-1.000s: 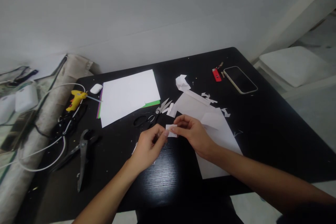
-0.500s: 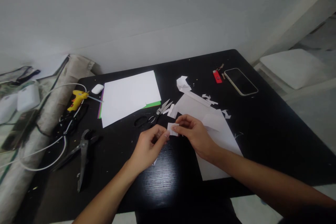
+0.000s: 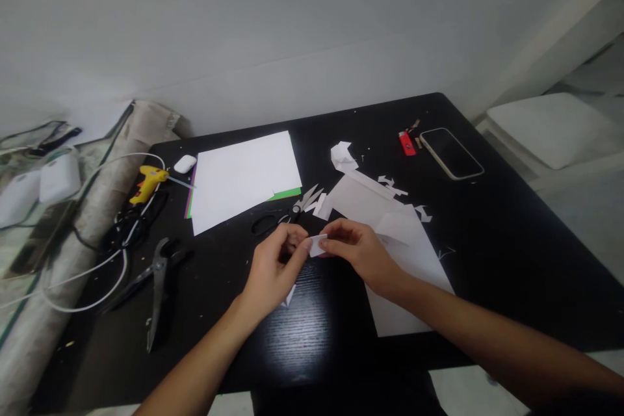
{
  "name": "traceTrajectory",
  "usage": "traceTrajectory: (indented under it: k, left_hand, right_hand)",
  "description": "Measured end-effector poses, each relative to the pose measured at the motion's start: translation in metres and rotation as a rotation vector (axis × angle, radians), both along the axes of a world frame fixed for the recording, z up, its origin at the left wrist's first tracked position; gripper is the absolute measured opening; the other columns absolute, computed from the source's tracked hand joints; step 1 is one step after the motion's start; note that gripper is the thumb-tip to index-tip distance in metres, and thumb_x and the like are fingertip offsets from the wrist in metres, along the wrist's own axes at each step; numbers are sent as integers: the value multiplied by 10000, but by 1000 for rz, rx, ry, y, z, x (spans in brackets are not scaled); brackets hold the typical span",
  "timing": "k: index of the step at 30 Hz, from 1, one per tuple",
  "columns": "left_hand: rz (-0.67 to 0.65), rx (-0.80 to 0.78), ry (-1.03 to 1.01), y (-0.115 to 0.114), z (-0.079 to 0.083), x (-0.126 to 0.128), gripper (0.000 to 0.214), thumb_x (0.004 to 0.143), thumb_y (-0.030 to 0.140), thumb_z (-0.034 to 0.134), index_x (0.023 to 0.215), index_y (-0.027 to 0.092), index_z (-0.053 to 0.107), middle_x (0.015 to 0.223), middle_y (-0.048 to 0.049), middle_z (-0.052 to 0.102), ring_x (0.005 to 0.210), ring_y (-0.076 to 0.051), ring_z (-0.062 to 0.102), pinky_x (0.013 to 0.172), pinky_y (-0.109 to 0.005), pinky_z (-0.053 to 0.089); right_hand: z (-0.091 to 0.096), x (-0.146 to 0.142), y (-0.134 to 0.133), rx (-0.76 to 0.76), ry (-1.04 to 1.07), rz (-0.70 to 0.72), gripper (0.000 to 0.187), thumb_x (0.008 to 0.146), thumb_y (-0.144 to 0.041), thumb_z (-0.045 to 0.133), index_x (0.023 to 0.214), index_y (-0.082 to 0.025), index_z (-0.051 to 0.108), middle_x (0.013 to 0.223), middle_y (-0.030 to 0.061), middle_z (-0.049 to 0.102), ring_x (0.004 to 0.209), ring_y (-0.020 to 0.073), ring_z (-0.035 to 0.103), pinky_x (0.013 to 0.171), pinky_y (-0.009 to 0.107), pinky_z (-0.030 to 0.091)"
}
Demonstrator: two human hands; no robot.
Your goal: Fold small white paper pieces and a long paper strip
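Observation:
A small white paper piece [image 3: 318, 245] is pinched between my left hand [image 3: 273, 270] and my right hand [image 3: 358, 250], just above the black table [image 3: 487, 221]. Both hands have their fingers closed on it. Black-handled scissors [image 3: 283, 216] lie on the table just beyond my left hand. Under my right wrist lies a cut white sheet [image 3: 400, 253]. A small white scrap [image 3: 289, 296] shows beneath my left hand.
A stack of white and coloured paper [image 3: 244, 179] lies at the back left, with an earbud case [image 3: 185, 163], a yellow glue gun [image 3: 147, 181], cables and pliers [image 3: 156, 279] further left. Paper scraps [image 3: 344, 155], a red lighter [image 3: 406, 142] and a phone [image 3: 451, 153] lie at the back right.
The paper piece has turned slightly between my fingers, and both hands have drawn a little closer together. The view has shifted a bit to the left.

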State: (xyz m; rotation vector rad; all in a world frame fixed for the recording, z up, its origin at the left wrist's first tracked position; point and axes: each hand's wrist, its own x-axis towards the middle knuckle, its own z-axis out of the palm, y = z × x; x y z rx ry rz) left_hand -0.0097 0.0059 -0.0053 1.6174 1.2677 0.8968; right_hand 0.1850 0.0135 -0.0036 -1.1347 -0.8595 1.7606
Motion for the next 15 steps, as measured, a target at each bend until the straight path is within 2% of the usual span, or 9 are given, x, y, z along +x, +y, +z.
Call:
traceTrajectory:
  k: [2, 4, 10, 15]
  left_hand:
    - [-49, -59, -45, 0, 0, 1, 194, 997, 332, 637, 1141, 203, 637, 874, -17, 673, 733, -139, 633, 671, -247, 515]
    - [-87, -116, -104, 0, 2, 2, 211, 1001, 337, 631, 1159, 198, 640, 829, -14, 668, 707, -142, 638, 653, -250, 529]
    - [-42, -219, -322, 3, 9, 6, 138, 950, 304, 673, 978, 169, 680, 722, -3, 674, 619, -128, 648, 608, -251, 566]
    - [-13, -301, -375, 6, 13, 5, 152, 923, 312, 686, 922, 161, 673, 704, -5, 673, 596, -130, 645, 591, -261, 571]
  right_hand:
    - [-1, 1, 0, -3, 0, -10, 220, 710, -350, 907, 813, -219, 763, 842, -6, 735, 830, 170, 688, 873, 346, 573]
    - [-4, 1, 1, -3, 10, -12, 213, 714, -334, 909, 824, -220, 766, 877, 1, 746, 866, 175, 695, 907, 353, 561]
    - [-8, 1, 1, -65, 143, 19, 184, 718, -280, 900, 838, -217, 776, 898, 8, 759, 906, 183, 728, 982, 379, 569]
    - [-3, 2, 3, -83, 242, 33, 93, 750, -272, 834, 797, -195, 814, 852, 34, 760, 867, 209, 741, 982, 415, 593]
